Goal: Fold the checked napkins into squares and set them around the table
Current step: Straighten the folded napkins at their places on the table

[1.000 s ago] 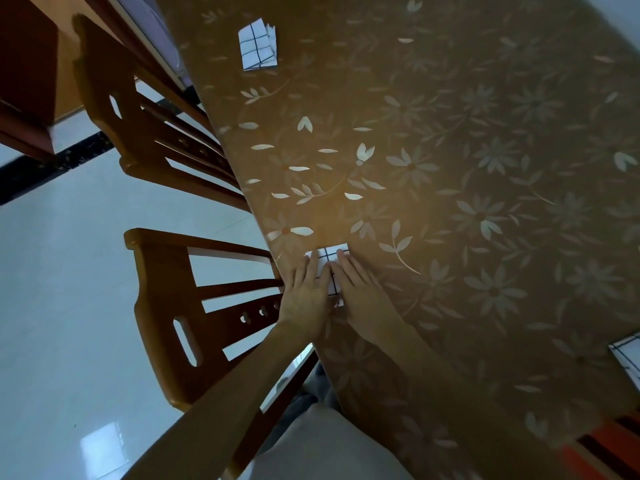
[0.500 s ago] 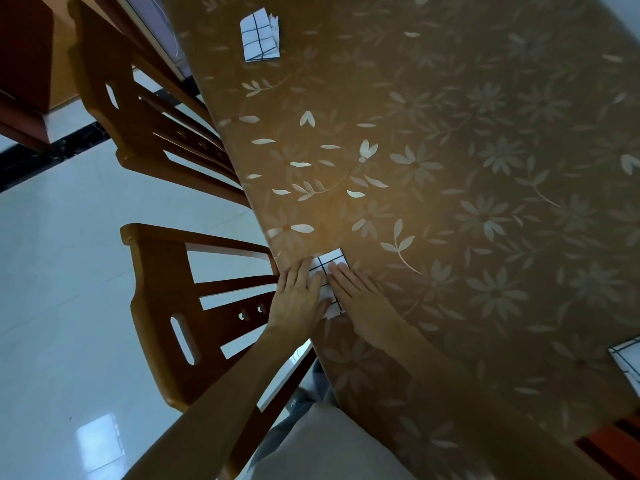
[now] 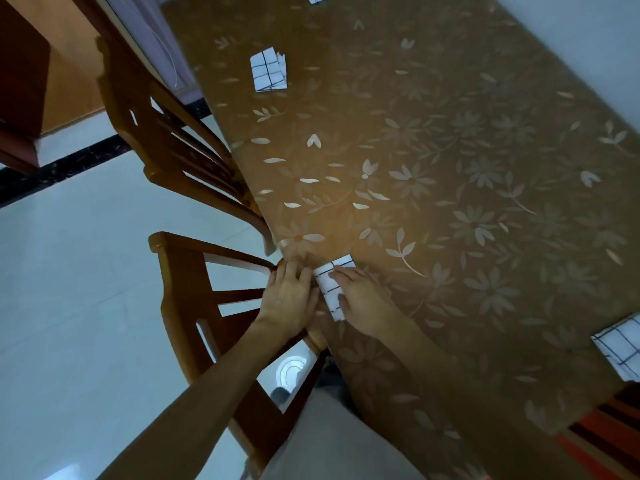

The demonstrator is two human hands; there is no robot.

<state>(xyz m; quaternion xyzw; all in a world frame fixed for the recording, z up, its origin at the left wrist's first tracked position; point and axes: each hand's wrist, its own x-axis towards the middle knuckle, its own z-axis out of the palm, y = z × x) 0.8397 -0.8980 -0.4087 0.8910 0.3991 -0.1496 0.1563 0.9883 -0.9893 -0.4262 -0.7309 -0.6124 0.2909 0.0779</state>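
Home dining room. Long table (image 3: 450,98) under a brown flowered cloth, with 2 wooden slat-back chairs pushed in on its left side: near chair (image 3: 183,289), far chair (image 3: 145,133). Glossy pale tile floor (image 3: 69,271), dark strip (image 3: 62,168) across it far left. Wooden cabinet (image 3: 52,64) far left. 1 folded checked napkin (image 3: 268,69) by the far-left table edge, 1 more napkin (image 3: 620,348) at the right edge.

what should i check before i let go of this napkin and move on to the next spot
1. The right hand lies flat on the checked napkin: ok.
2. The left hand lies flat at its left edge: ok.
3. Folded to a square: cannot tell, the right hand covers part.
4. It lies fully on the table by the near chair: ok.
5. The far chair has its folded napkin: ok.
6. The napkin at the right border is square: cannot tell, cut off.
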